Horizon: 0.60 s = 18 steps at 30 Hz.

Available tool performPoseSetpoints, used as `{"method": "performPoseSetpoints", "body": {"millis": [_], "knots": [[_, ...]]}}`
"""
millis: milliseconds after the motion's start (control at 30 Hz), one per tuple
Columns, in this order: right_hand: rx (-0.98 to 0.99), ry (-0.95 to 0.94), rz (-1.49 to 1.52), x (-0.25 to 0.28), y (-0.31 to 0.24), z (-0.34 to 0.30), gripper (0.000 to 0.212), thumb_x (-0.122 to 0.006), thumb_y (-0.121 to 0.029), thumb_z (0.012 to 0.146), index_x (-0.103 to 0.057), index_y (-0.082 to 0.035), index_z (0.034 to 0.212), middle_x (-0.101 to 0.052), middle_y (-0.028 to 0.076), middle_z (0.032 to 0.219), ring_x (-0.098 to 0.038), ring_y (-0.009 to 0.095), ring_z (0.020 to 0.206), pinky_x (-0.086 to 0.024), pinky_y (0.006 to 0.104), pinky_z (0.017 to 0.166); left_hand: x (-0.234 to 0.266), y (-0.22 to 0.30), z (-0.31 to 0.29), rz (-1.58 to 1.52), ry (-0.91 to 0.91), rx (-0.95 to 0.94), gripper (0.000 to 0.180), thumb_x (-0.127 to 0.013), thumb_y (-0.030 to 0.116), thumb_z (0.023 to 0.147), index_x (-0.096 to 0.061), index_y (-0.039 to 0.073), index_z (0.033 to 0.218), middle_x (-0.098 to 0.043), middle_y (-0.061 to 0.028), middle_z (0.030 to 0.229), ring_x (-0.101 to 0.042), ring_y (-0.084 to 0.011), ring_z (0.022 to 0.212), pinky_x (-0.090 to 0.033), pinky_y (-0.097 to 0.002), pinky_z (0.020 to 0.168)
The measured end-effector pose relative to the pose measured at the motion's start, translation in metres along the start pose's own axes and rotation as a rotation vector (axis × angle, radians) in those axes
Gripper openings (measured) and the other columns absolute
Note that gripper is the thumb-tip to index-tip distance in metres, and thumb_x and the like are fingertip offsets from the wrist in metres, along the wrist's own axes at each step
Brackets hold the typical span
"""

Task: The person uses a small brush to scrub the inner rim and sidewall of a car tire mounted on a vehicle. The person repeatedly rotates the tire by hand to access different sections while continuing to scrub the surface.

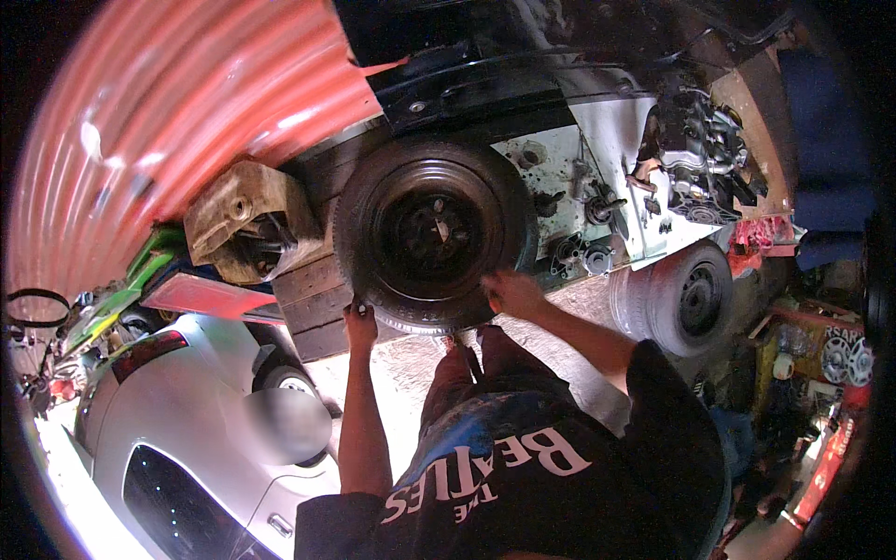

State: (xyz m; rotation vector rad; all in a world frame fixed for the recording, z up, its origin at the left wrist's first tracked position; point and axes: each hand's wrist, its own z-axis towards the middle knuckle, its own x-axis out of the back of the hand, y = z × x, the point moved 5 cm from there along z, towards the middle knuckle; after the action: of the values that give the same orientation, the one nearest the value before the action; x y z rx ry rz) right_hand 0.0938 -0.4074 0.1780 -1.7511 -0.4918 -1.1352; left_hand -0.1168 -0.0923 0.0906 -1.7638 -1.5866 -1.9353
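Observation:
A black car wheel with its tyre (434, 229) lies face up on a wooden workbench (317, 308) in front of me. Its dark steel rim and hub centre show. At the tyre's near left edge is my left hand (359, 327), fingers curled closed around something small and dark that I cannot make out. My right hand (513, 297) is at the near right of the tyre, its fingers drawn together against the sidewall. Whatever they may hold is hidden.
Left of the wheel stands a grimy brown container (238, 210) with dark parts inside. Several greasy metal parts (597, 205) and an engine-like assembly (705, 154) sit to the right. More tyres (695, 294) stand below them. A silver car (196, 392) is close at left.

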Motion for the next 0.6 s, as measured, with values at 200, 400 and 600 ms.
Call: {"method": "performPoseSetpoints", "body": {"millis": [200, 400, 600], "knots": [[-0.389, 0.088, 0.294, -0.006, 0.056, 0.008, 0.027, -0.071, -0.031, 0.086, -0.068, -0.006, 0.098, -0.068, 0.012, 0.094, -0.063, 0.026, 0.087, -0.050, 0.0401, 0.078, 0.001, -0.044, 0.016, -0.019, -0.064, -0.053, 0.042, -0.057, 0.021, 0.090, -0.056, 0.001, 0.127, -0.051, -0.0334, 0.119, -0.054, -0.0476, 0.108, -0.046, -0.0514, 0.092], [-0.245, 0.278, -0.251, 0.074, 0.081, 0.033, 0.033, -0.062, -0.013, 0.084, -0.057, -0.001, 0.114, -0.066, 0.021, 0.101, -0.065, 0.037, 0.093, -0.055, 0.0454, 0.078, 0.015, -0.011, 0.015, 0.026, -0.200, 0.002, 0.035, -0.054, 0.019, 0.088, -0.064, -0.002, 0.115, -0.060, -0.0316, 0.109, -0.059, -0.0460, 0.102, -0.048, -0.0486, 0.092], [-0.318, 0.112, -0.232, -0.069, -0.020, -0.016, 0.049, -0.068, -0.015, 0.076, -0.049, -0.005, 0.121, -0.055, 0.025, 0.107, -0.058, 0.044, 0.094, -0.049, 0.0533, 0.078, 0.017, -0.005, 0.032, 0.145, -0.356, -0.017, 0.036, -0.052, 0.021, 0.085, -0.067, -0.007, 0.101, -0.061, -0.0331, 0.106, -0.061, -0.0448, 0.100, -0.050, -0.0491, 0.089]]}}
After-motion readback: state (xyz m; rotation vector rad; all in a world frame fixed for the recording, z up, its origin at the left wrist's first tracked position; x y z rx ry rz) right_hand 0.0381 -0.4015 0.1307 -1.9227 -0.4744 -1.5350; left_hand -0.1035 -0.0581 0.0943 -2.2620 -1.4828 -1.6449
